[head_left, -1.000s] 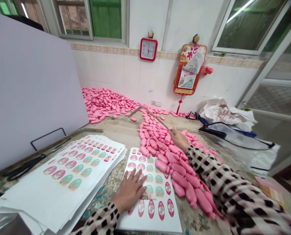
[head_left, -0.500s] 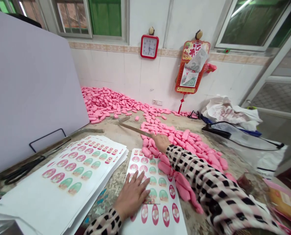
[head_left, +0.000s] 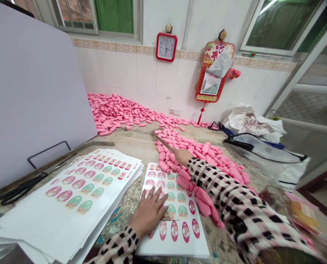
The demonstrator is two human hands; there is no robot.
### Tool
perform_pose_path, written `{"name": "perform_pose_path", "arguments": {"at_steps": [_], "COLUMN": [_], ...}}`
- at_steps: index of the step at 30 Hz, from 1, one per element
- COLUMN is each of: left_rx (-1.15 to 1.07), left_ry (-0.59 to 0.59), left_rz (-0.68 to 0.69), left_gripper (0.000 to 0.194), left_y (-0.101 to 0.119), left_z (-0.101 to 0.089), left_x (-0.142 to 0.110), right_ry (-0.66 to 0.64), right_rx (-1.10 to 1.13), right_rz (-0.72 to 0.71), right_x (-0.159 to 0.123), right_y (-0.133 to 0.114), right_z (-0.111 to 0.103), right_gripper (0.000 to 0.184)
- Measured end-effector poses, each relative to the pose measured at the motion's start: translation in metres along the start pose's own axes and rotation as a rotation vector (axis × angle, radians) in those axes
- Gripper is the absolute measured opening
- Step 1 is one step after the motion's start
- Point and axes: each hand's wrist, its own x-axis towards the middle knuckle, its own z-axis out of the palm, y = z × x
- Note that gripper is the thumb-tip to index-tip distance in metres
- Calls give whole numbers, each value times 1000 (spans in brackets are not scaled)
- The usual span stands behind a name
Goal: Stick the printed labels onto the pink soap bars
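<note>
My left hand [head_left: 149,211] lies flat with fingers spread on a printed sheet [head_left: 149,238] of pink and green oval labels. My right hand [head_left: 182,157] is wrapped round a thin wooden stick [head_left: 164,142], which slants away to the far left. Its short angled head rests at the left edge of a heap of pink sausage-shaped pieces [head_left: 207,148]. Some of these pieces lie under my right wrist and over the sheet's right edge, a few strung together. A clear strip seems to lie on the sheet beside my left fingers.
A stack of similar printed sheets [head_left: 69,220] lies on the left, with black-handled scissors [head_left: 22,189] beyond it. A white panel [head_left: 36,99] stands far left. More pink pieces [head_left: 113,110] pile against the wall. A clear zip bag [head_left: 268,157] lies at the right.
The stick's head has swung right, from the bare tabletop to the edge of the pink heap. My left hand stays on the sheet. The whole view has shifted slightly.
</note>
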Motion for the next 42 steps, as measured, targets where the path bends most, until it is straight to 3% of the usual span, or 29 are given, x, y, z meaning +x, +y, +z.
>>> {"name": "perform_pose_path", "arguments": {"at_steps": [8,12,15,20,24,26,28,36,39,42], "left_rx": [44,76,86,101,104,102,102,67,49,34], "left_ry": [21,13,14,21,16,9,-1,-12,-11,-19], "left_rz": [6,1,1,-2,2,0,-3,-11,-6,-6], "left_gripper": [57,57,57,55,56,57,56,57,56,55], "left_y": [0,2,3,4,4,4,4,1,-1,-2], "left_z": [4,2,2,3,3,2,1,1,2,3], "left_x": [1,0,-1,-1,0,0,1,0,1,2], "right_ry": [17,39,22,98,200,216,214,129,109,90], "right_rx": [-26,11,-34,49,195,224,224,86,75,69], "right_rz": [98,134,227,295,250,249,251,192,168,149], "right_x": [-131,-203,-254,-337,-364,-352,-322,-117,-48,-1], "right_y": [42,58,63,61,53,48,46,59,60,60], "right_z": [-19,-16,2,53,77,73,60,-16,-25,-22], "right_gripper": [38,43,46,47,46,45,45,44,43,41]}}
